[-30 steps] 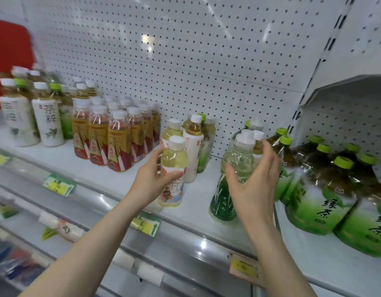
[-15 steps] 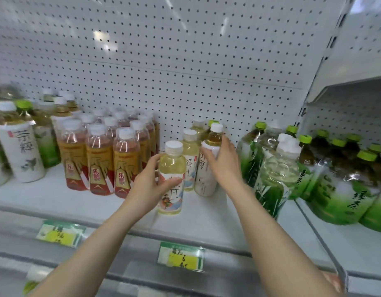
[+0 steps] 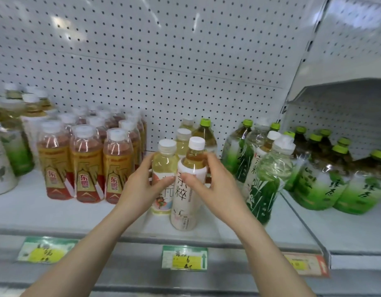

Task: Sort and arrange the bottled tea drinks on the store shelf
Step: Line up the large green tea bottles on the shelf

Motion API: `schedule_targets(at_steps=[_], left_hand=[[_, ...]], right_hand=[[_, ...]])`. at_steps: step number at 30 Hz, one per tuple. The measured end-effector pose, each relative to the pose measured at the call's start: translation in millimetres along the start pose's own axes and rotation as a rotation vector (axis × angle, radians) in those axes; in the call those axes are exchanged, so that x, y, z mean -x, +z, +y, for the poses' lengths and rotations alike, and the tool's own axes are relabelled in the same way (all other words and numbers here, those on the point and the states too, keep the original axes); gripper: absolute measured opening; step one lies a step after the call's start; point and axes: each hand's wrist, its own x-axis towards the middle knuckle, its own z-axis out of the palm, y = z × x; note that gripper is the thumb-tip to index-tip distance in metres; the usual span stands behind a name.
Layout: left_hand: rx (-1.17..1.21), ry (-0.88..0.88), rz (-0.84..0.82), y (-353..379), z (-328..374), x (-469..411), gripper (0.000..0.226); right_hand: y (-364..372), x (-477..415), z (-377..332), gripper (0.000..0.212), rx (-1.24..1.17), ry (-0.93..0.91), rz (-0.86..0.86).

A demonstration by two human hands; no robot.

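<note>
My left hand (image 3: 140,185) grips a pale yellow tea bottle (image 3: 164,166) with a white cap and a picture label, standing on the white shelf (image 3: 56,213). My right hand (image 3: 209,185) holds a taller white-labelled tea bottle (image 3: 185,202) with black characters and amber tea at its neck, close to the shelf's front edge and touching the yellow bottle's right side. Behind them stand two more pale bottles and a green-capped one (image 3: 204,133).
Rows of orange-labelled red tea bottles (image 3: 86,168) stand at the left, with white and green bottles (image 3: 11,146) beyond. Green-leaf bottles (image 3: 269,179) and large green-capped green tea bottles (image 3: 326,179) fill the right. Price tags (image 3: 185,258) line the shelf rail. Pegboard behind.
My right hand left the green-leaf bottle, took the white-labelled bottle from the back and drew it forward beside the yellow bottle. My left hand stayed on the yellow bottle.
</note>
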Motion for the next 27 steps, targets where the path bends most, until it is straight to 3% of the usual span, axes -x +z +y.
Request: schedule_targets(at_steps=[3,6,8,10,12,16,20,27], left_hand=[[-0.02,-0.017,-0.012,-3.0,0.7,-0.6,0.058],[-0.03,-0.028,-0.021,-3.5,-0.4,-1.5,0.065],[-0.038,-0.031,-0.022,-3.0,-1.7,-1.6,0.066],[-0.041,-0.038,-0.025,-2.7,-2.4,-1.0,0.065],[-0.024,-0.047,-0.022,-2.5,-3.3,-1.4,0.062],[-0.028,-0.036,-0.002,-1.0,-2.5,-1.3,0.063],[-0.033,-0.043,0.002,0.5,-4.2,-3.5,0.066],[0.011,-0.071,-0.03,1.4,-5.4,-8.1,0.068]], right_hand=[[-17.4,-21.5,7.1,0.075,-0.248,0.098,-0.021],[-26.3,-75.2,33.5,0.055,-0.073,0.171,0.232],[-19.6,-108.2,47.1,0.068,0.042,0.255,0.162],[-6.7,-126.5,59.6,0.085,0.017,0.305,0.021],[1.4,-131.9,69.8,0.096,0.018,0.329,-0.006],[5.8,-120.2,75.5,0.097,0.165,0.391,0.103],[6.0,-78.0,54.3,0.091,0.381,0.324,0.211],[-10.1,-13.4,30.1,0.077,0.582,0.243,0.193]])
